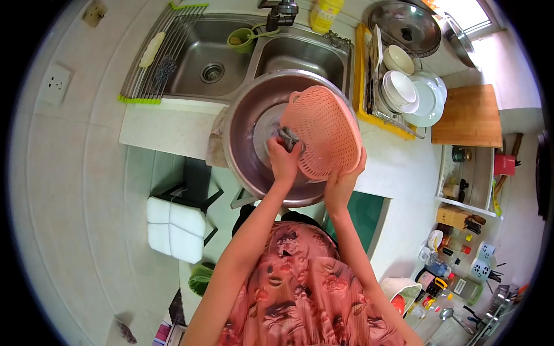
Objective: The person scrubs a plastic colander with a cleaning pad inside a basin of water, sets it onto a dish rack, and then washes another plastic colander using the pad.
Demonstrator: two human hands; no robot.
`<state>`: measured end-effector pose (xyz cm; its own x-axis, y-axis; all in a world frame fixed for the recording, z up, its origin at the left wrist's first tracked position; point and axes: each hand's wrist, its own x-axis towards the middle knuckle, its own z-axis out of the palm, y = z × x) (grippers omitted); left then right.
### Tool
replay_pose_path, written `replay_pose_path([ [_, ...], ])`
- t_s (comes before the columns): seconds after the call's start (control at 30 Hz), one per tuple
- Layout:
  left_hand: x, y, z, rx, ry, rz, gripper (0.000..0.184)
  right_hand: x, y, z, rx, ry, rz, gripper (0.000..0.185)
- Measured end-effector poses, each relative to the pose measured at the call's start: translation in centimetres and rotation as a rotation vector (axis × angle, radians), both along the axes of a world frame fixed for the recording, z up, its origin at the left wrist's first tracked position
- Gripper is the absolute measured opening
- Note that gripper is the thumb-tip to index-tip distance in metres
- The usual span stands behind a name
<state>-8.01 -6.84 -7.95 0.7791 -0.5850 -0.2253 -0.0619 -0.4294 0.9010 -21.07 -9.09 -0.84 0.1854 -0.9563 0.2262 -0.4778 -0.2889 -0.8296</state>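
Observation:
A pink perforated plastic basket is tilted on its side over a large metal basin. My right hand grips the basket's rim at its lower right. In my left hand is a crumpled grey cloth, pressed against the basket's near left side. The fingers of my left hand are closed round the cloth and partly hidden by it. The basin rests at the counter's front edge, overlapping the sink. Its bottom looks wet, though the basket covers much of it.
Behind the basin is a double sink with a black faucet and a green ladle-like strainer. A roll-up rack spans its left side. At right stand a dish rack with bowls and plates, and a wooden cutting board.

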Motion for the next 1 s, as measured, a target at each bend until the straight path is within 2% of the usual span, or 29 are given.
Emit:
replay_pose_path([
  [0.07,-0.4,-0.2,1.9,-0.088,0.002,0.052,0.045,0.2,0.3,0.4,0.011,-0.055,-0.019,0.071],
  [0.17,-1.8,0.0,0.4,-0.007,0.055,-0.157,0.045,0.7,0.0,1.8,-0.067,0.001,-0.044,0.075],
  [0.27,-1.1,-0.8,-1.6,0.001,-0.058,-0.155,0.044,0.2,-0.7,3.5,-0.055,0.072,0.042,0.075],
  [0.37,3.7,-1.7,-0.6,0.082,-0.005,-0.182,0.041,-1.9,-1.3,4.6,0.063,0.06,0.13,0.076],
  [0.47,5.7,-1.5,0.1,0.084,-0.125,-0.379,0.037,-3.0,-3.4,5.4,0.061,0.076,0.204,0.072],
  [0.57,3.9,-0.7,0.4,-0.034,-0.038,-0.214,0.032,-1.4,-4.1,8.6,0.375,-0.121,0.058,0.076],
  [0.67,2.0,-0.1,-2.7,-0.125,0.138,-0.04,0.032,-3.5,-6.0,5.4,0.342,-0.255,0.197,0.08],
  [0.8,0.4,0.4,-2.2,0.025,0.112,0.032,0.033,-3.6,-4.0,3.8,0.513,-0.23,0.048,0.082],
  [0.83,0.3,0.6,-2.2,0.014,0.103,0.047,0.033,-4.1,-3.9,2.5,0.538,-0.376,-0.041,0.081],
  [0.93,0.6,1.3,-2.1,0.031,0.059,0.083,0.035,-4.5,-3.0,1.2,0.331,-0.577,-0.154,0.08],
  [0.97,0.8,1.3,-2.0,0.043,0.043,0.091,0.035,-4.4,-2.6,1.2,0.273,-0.566,-0.203,0.08],
  [1.0,0.8,1.3,-2.4,0.001,0.093,0.125,0.035,-4.5,-2.1,1.3,0.379,-0.49,-0.168,0.08],
])
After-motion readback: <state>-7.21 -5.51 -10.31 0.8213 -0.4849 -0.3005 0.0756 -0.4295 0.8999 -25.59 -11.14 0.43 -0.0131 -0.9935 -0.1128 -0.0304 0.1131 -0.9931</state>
